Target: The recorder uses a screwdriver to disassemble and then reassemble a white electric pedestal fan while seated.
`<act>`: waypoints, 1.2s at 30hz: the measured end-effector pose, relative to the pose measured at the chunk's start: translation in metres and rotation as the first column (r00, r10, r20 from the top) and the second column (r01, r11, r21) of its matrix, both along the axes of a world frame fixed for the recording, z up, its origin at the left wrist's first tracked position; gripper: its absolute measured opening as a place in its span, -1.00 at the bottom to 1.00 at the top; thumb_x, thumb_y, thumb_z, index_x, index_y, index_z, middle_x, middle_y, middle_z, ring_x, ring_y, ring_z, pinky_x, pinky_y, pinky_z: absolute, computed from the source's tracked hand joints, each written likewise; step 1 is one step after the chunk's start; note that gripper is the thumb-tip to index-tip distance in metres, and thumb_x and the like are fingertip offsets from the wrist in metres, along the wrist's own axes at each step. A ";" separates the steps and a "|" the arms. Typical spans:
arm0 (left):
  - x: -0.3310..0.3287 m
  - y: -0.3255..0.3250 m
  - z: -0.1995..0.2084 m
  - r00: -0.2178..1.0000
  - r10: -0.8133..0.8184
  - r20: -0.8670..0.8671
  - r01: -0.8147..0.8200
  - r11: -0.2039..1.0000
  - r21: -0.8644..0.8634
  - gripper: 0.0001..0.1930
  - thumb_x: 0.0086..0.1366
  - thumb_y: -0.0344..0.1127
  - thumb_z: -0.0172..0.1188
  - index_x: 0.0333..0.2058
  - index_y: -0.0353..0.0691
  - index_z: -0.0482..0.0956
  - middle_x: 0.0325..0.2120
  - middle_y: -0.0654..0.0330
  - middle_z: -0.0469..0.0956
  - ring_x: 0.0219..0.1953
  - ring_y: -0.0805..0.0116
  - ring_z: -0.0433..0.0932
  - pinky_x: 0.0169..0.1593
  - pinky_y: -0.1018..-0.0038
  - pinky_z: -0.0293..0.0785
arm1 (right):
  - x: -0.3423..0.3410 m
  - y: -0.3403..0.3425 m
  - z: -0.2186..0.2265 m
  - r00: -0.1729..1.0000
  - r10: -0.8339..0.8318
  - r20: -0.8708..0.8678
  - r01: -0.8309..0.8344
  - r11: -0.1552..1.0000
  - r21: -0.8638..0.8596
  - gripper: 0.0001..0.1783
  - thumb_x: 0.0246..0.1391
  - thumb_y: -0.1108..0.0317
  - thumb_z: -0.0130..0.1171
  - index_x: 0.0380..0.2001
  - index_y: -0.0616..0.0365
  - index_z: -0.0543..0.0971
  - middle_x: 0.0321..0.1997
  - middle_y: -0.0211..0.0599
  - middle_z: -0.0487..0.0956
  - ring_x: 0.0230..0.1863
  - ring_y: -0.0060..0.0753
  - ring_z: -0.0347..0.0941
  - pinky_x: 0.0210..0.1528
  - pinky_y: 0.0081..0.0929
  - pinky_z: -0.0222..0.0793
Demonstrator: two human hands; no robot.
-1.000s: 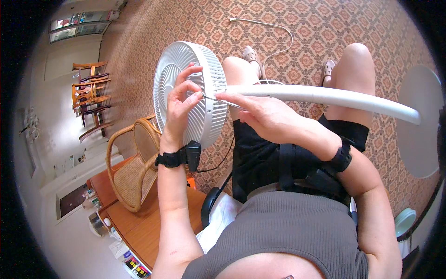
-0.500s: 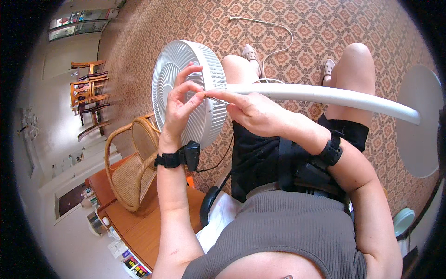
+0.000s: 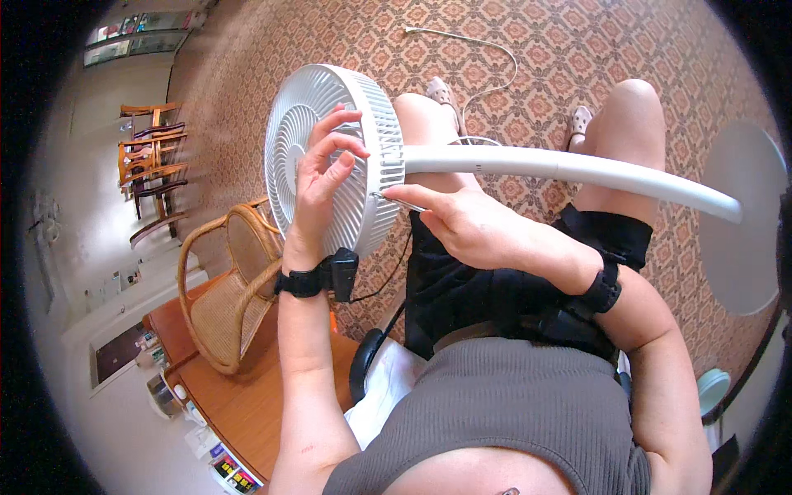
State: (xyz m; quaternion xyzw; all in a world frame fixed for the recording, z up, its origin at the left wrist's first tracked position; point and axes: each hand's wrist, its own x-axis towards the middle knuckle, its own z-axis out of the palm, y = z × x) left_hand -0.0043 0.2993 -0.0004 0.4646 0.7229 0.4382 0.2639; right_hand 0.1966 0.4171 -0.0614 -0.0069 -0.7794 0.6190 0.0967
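White fan head [image 3: 330, 157] lies under left hand [image 3: 323, 186].

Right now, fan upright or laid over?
Laid over: the fan head faces sideways and its white pole runs across the person's lap.

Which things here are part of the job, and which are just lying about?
In use: round white fan head, white pole, thin metal tool, left hand, right hand.

Lying about: woven cane chair, white cord, wooden table.

White round fan head [image 3: 330, 157] tilted on its side, white pole [image 3: 569, 169] across lap.
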 end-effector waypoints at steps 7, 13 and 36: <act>0.002 -0.005 0.000 1.000 0.009 -0.017 -0.009 1.000 -0.001 -0.79 0.19 -0.14 0.11 -0.43 -0.14 0.58 0.11 0.13 0.39 0.35 0.14 0.05 0.36 0.17 -0.17 | -0.003 0.013 0.025 0.982 0.116 0.151 -0.133 0.986 0.104 -0.47 0.13 0.55 -0.03 0.18 -0.08 0.36 0.08 0.21 0.31 0.03 0.22 0.34 0.09 -0.10 0.30; 0.002 0.000 0.001 0.997 -0.012 -0.074 0.015 0.999 0.035 -0.82 0.18 -0.18 0.13 -0.44 -0.14 0.60 0.05 0.17 0.45 0.31 0.16 0.13 0.35 0.15 -0.21 | -0.012 0.009 0.009 0.988 0.008 -0.153 0.020 0.983 0.184 -0.46 0.15 0.51 -0.07 0.22 -0.05 0.33 -0.19 0.04 0.45 -0.28 -0.07 0.48 -0.21 -0.24 0.48; -0.004 -0.008 0.020 0.866 -0.324 -0.381 0.237 0.937 -0.258 -0.82 -0.23 0.00 0.49 -0.61 0.23 0.69 0.24 0.41 0.29 0.41 0.17 -0.15 0.29 -0.26 -0.64 | -0.004 0.032 0.052 0.781 0.445 0.439 0.156 0.540 -0.827 -0.75 0.15 0.34 0.14 -0.17 0.18 0.36 -0.40 -0.35 0.42 -0.61 -0.59 0.34 -0.72 -0.67 0.31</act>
